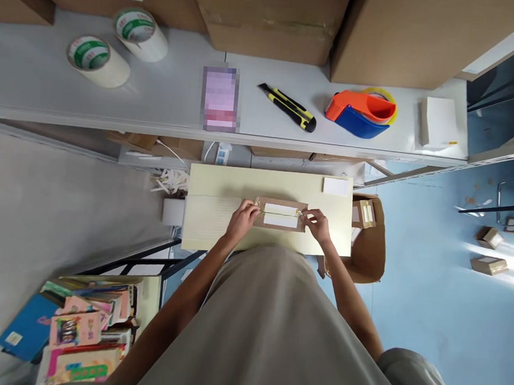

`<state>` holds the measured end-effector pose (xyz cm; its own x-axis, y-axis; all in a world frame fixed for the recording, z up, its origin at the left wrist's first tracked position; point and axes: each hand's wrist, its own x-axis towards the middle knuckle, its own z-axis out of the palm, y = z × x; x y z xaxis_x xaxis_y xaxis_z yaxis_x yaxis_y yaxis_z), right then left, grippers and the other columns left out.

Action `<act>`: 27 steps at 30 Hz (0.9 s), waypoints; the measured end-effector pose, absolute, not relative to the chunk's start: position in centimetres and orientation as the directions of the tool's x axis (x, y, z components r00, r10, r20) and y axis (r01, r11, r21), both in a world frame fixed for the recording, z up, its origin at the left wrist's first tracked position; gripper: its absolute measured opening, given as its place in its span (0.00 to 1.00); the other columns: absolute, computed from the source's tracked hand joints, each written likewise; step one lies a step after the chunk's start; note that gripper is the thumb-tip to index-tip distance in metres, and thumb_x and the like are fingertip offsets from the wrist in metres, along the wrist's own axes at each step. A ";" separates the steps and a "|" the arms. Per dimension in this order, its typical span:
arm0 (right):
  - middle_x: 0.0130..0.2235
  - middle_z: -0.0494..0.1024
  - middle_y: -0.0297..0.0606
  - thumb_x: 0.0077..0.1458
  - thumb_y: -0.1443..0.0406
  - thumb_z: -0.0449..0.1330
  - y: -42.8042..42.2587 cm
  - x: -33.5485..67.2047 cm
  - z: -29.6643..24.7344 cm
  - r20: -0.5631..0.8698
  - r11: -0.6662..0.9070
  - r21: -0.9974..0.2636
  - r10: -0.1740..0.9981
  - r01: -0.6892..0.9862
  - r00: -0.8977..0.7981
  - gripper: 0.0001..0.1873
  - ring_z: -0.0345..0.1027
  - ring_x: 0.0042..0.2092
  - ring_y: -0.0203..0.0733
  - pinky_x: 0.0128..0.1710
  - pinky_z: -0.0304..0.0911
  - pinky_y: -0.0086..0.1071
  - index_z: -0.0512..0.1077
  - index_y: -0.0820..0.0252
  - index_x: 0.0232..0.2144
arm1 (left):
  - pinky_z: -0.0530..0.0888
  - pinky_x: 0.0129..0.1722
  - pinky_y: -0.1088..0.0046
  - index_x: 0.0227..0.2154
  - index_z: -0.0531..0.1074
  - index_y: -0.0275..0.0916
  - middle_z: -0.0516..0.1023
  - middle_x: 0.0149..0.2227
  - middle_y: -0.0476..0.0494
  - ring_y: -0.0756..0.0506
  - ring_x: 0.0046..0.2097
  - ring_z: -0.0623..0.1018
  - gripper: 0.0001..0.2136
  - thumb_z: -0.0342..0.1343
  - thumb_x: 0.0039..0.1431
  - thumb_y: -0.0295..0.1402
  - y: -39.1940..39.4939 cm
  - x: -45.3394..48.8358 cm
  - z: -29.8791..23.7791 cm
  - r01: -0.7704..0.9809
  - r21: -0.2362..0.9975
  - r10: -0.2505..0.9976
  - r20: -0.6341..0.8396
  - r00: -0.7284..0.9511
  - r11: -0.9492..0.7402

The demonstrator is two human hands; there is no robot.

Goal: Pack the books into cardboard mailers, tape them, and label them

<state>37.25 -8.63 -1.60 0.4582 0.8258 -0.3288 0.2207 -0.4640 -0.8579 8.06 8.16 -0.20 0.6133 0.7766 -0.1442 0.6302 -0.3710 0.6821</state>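
A small brown cardboard box (281,214) with white labels on its flaps lies on a pale yellow table (221,192) in front of me. My left hand (241,218) grips the box's left end, fingers curled on it. At the right end my right hand (317,224) pinches the box where its flaps meet. A thin yellowish line runs along the seam between the two flaps.
A white shelf (166,99) above holds two tape rolls (97,58), a yellow-black utility knife (288,107), an orange-blue tape dispenser (361,113) and a white pad (438,121). Large cartons stand behind. An open carton (368,249) sits right of the table; books (81,333) lie lower left.
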 end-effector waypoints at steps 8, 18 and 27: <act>0.54 0.80 0.47 0.70 0.47 0.60 -9.8 36.8 -0.4 -0.307 -0.403 -0.887 0.879 0.225 0.366 0.22 0.82 0.42 0.46 0.45 0.85 0.46 0.84 0.54 0.48 | 0.83 0.57 0.56 0.43 0.83 0.41 0.78 0.49 0.37 0.40 0.46 0.83 0.07 0.59 0.71 0.31 7.7 8.2 0.6 0.703 0.673 0.837 -0.230 0.497 -0.232; 0.61 0.78 0.55 0.77 0.51 0.56 0.3 47.2 17.0 0.355 -0.048 -0.574 0.885 0.818 0.301 0.24 0.73 0.66 0.61 0.68 0.70 0.58 0.71 0.56 0.65 | 0.75 0.68 0.52 0.58 0.81 0.40 0.84 0.60 0.35 0.35 0.62 0.80 0.14 0.56 0.76 0.34 12.9 22.8 13.8 0.415 0.663 0.728 0.297 0.618 -0.623; 0.59 0.78 0.69 0.72 0.54 0.59 12.2 54.3 21.1 0.119 -0.253 -0.143 0.955 0.957 0.270 0.31 0.72 0.63 0.70 0.67 0.61 0.61 0.66 0.74 0.65 | 0.76 0.67 0.58 0.61 0.79 0.39 0.86 0.58 0.37 0.39 0.62 0.83 0.16 0.55 0.77 0.31 14.5 32.4 24.4 0.212 0.677 0.631 0.463 0.622 -0.705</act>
<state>54.35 12.16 21.09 0.2705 0.9554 0.1190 0.9568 -0.2531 -0.1429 32.41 14.49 24.39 0.6225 0.6312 0.4627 0.2117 -0.7049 0.6769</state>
